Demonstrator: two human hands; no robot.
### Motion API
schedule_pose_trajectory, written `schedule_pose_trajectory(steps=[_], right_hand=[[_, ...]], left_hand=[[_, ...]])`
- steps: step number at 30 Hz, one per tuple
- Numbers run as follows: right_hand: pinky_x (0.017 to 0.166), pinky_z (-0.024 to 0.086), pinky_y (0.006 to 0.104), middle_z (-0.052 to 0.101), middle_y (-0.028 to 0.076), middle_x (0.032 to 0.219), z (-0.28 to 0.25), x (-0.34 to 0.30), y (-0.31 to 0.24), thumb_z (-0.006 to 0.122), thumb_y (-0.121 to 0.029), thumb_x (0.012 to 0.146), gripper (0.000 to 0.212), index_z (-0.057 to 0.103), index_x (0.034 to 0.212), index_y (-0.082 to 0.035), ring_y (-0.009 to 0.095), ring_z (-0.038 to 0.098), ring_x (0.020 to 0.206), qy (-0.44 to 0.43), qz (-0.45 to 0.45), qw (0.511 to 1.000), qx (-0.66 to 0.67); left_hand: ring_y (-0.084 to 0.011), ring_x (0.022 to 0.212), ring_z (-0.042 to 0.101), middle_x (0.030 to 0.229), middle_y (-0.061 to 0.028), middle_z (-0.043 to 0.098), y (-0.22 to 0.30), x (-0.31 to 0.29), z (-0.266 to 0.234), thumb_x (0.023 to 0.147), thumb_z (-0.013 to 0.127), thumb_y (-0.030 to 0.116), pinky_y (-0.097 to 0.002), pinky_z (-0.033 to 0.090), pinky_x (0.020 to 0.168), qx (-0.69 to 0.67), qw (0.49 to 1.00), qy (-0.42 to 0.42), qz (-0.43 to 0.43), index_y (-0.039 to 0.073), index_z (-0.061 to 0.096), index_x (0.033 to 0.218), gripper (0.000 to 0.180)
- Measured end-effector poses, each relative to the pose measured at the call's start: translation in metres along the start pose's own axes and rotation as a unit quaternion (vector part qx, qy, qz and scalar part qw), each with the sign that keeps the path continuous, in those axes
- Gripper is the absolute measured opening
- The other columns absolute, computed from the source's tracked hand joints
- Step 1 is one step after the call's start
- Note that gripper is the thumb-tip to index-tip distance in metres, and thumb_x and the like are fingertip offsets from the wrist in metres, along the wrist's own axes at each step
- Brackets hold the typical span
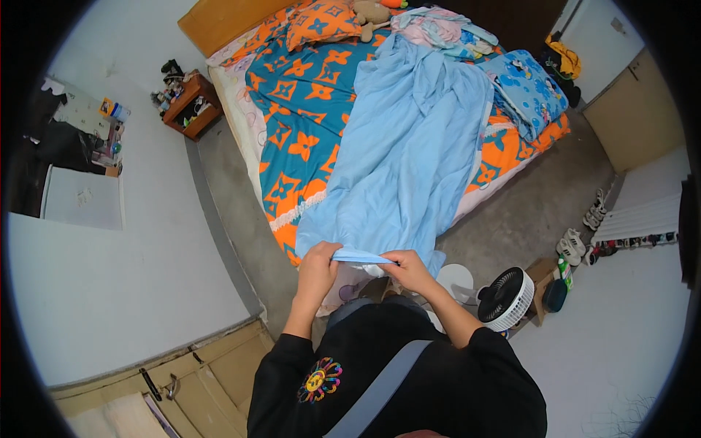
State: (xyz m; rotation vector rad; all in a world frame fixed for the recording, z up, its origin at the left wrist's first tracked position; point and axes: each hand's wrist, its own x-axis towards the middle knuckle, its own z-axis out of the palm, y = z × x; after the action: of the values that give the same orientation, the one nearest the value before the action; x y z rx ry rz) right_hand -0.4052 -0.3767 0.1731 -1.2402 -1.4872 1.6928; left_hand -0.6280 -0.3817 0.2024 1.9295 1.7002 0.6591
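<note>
A long light blue bed cover [409,139] lies loosely creased over the bed, its near end drawn up toward my body. My left hand [318,269] is closed on the left part of that near edge, thumb on top. On the right part of the same edge, my right hand [409,270] pinches the cloth. Between the two hands the edge is pulled into a narrow, fairly straight band. Below it a bit of white cloth shows near my right hand. Under the cover spreads a teal and orange patterned quilt [303,146].
A folded blue printed quilt [526,91] and rumpled pink-blue bedding [438,33] lie on the bed, near an orange pillow [321,22]. A fan [507,298] and a white round stool [456,283] stand at my right. Shoes [572,247] line the right wall; a wooden nightstand [193,108] stands left.
</note>
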Motion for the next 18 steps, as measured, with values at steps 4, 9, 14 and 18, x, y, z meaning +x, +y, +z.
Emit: schedule_pose_trajectory(steps=[4, 9, 14, 18], right_hand=[[0.059, 0.043, 0.0231, 0.065, 0.005, 0.074, 0.000, -0.002, -0.002, 0.060, -0.010, 0.085, 0.018, 0.066, 0.098, 0.000, 0.008, 0.053, 0.065, 0.048, -0.033, 0.998, -0.021], [0.060, 0.044, 0.0229, 0.065, 0.006, 0.075, 0.028, 0.004, 0.001, 0.060, -0.010, 0.085, 0.019, 0.066, 0.099, 0.001, 0.008, 0.054, 0.066, 0.046, -0.008, 0.998, -0.052], [0.065, 0.045, 0.0235, 0.066, 0.005, 0.079, 0.092, 0.017, -0.012, 0.059, -0.007, 0.084, 0.018, 0.065, 0.099, 0.002, 0.008, 0.055, 0.071, 0.046, -0.021, 0.999, 0.002], [0.064, 0.044, 0.0239, 0.065, 0.007, 0.078, 0.140, 0.023, -0.035, 0.059, -0.007, 0.085, 0.016, 0.065, 0.097, 0.001, 0.009, 0.055, 0.071, 0.107, -0.046, 0.993, -0.032]], left_hand=[[-0.0335, 0.092, 0.057, 0.099, -0.0137, 0.063, -0.027, 0.001, -0.017, 0.069, 0.057, -0.006, -0.0399, 0.046, 0.080, 0.068, 0.994, 0.078, 0.029, 0.003, 0.062, 0.097, 0.029], [-0.0327, 0.090, 0.056, 0.094, -0.0124, 0.061, -0.057, -0.012, -0.056, 0.068, 0.057, -0.007, -0.0398, 0.045, 0.076, 0.105, 0.984, 0.140, 0.031, 0.002, 0.059, 0.091, 0.025], [-0.0294, 0.084, 0.053, 0.086, -0.0098, 0.057, -0.122, -0.006, -0.095, 0.062, 0.058, -0.007, -0.0381, 0.044, 0.070, 0.146, 0.964, 0.199, 0.101, 0.003, 0.056, 0.081, 0.022], [-0.0325, 0.086, 0.053, 0.089, -0.0112, 0.056, -0.189, 0.011, -0.112, 0.062, 0.056, -0.008, -0.0396, 0.044, 0.074, 0.078, 0.973, 0.196, 0.096, 0.001, 0.055, 0.079, 0.020]])
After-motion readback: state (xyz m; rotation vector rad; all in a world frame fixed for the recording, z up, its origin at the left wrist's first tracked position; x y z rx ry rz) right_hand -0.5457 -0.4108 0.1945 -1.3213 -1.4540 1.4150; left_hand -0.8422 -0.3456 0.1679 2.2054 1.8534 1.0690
